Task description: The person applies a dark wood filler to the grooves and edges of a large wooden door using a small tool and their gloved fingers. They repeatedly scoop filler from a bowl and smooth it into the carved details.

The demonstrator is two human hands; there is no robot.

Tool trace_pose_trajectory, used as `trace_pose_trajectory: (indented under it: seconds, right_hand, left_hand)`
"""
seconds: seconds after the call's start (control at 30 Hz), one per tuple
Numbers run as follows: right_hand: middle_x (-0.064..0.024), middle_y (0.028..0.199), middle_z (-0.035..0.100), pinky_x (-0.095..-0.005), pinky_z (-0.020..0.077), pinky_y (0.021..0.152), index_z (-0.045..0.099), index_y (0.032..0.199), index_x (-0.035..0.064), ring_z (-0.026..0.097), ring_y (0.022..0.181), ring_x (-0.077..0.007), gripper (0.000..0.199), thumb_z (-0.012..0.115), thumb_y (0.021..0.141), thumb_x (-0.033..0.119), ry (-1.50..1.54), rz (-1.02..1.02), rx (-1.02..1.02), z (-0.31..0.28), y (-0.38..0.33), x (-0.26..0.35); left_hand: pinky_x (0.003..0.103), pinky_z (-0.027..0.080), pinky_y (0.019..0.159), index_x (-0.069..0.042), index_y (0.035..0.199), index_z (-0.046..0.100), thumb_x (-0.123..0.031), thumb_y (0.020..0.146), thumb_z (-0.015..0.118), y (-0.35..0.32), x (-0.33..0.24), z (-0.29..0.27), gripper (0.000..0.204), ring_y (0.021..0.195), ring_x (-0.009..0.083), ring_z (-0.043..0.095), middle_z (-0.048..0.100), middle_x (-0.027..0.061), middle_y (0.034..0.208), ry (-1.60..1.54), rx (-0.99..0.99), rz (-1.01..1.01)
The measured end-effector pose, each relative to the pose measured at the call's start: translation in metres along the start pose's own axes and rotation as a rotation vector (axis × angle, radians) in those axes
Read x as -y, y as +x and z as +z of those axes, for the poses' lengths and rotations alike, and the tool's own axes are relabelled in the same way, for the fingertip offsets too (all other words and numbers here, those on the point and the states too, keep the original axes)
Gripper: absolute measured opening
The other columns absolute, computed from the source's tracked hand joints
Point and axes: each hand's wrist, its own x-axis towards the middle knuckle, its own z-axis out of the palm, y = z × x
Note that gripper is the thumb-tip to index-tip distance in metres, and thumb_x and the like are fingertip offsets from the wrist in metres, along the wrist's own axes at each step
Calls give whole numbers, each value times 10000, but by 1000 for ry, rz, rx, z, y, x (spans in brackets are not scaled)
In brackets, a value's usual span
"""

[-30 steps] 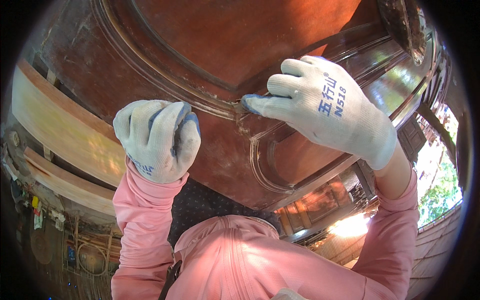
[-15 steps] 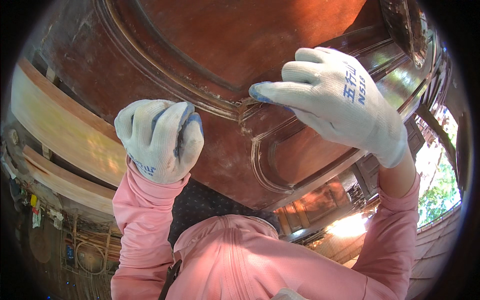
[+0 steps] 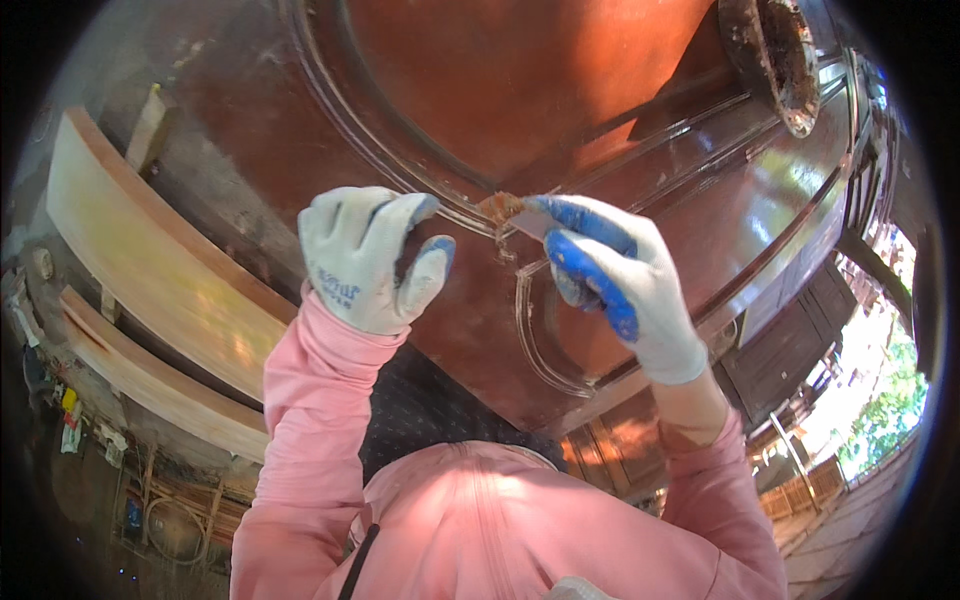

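My right hand (image 3: 625, 275), in a white glove with blue coating, pinches a small flat grey scraper (image 3: 531, 224). Brown putty-like stuff (image 3: 502, 207) clings around the scraper's tip, right over a corner of raised moulding. That moulding belongs to a reddish-brown wooden door panel (image 3: 440, 290) spread out before me. To the left of the corner, my gloved left hand (image 3: 375, 255) hovers above the panel with fingers curled and thumb apart from the forefinger; nothing shows between them. Pale smears mark the wood just below the moulding corner.
A bowl-like holder with a crusted rim (image 3: 785, 75) stands on the panel at the far right. Two pale curved boards (image 3: 165, 250) lie along the left. Dark panelled wood (image 3: 790, 340) leans beyond the right edge. A coiled loop (image 3: 178, 525) sits at the lower left.
My right hand has turned over and come left and down, bringing the scraper and brown stuff into sight. My left hand has shifted right, its thumb and forefinger spreading apart. The view has shifted slightly.
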Motion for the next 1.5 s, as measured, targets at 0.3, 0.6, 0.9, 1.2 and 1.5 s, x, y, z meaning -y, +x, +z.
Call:
trace_pose_trajectory:
  seconds: [0.3, 0.6, 0.9, 1.2, 1.5]
  right_hand:
    - [-1, 994, 659, -198, 460, 695, 626, 1360, -14, 553, 795, -41, 351, 592, 1017, 52, 207, -283, -118, 59, -52, -54]
    - [1, 1041, 674, -200, 451, 666, 640, 1334, -23, 550, 781, -37, 333, 614, 1018, 79, 256, -417, -130, 43, -102, -76]
    - [25, 968, 647, -201, 442, 665, 647, 1326, -14, 528, 781, -41, 327, 626, 1022, 107, 283, -545, -127, 3, -169, -92]
    - [-8, 1122, 679, -201, 479, 769, 631, 1340, -27, 570, 910, -48, 345, 627, 1023, 108, 442, -650, -116, -14, -196, -100]
    - [-14, 1171, 670, -205, 480, 824, 619, 1350, -36, 570, 964, -51, 336, 551, 1026, 21, 508, -805, -239, 18, -183, -82]
  left_hand:
    - [339, 520, 853, -17, 1188, 668, -127, 818, 826, 0, -80, -17, 417, 948, 205, 637, 673, 96, 1058, -844, -90, -433]
    - [261, 540, 785, -19, 1122, 664, -98, 918, 756, -8, -150, -43, 238, 850, 106, 654, 698, 35, 973, -1101, -69, -667]
    - [218, 491, 769, -2, 1067, 715, -90, 991, 669, -14, -229, -52, 124, 863, 66, 621, 711, 15, 950, -1002, -87, -510]
    - [261, 530, 822, -1, 1187, 679, -93, 934, 725, -10, -276, -62, 274, 901, 102, 653, 713, 42, 1017, -854, 48, -364]
    - [310, 458, 1056, 17, 1512, 438, -118, 1041, 574, 7, -262, -76, 509, 1186, 168, 600, 614, 122, 1349, -1147, 183, -371]
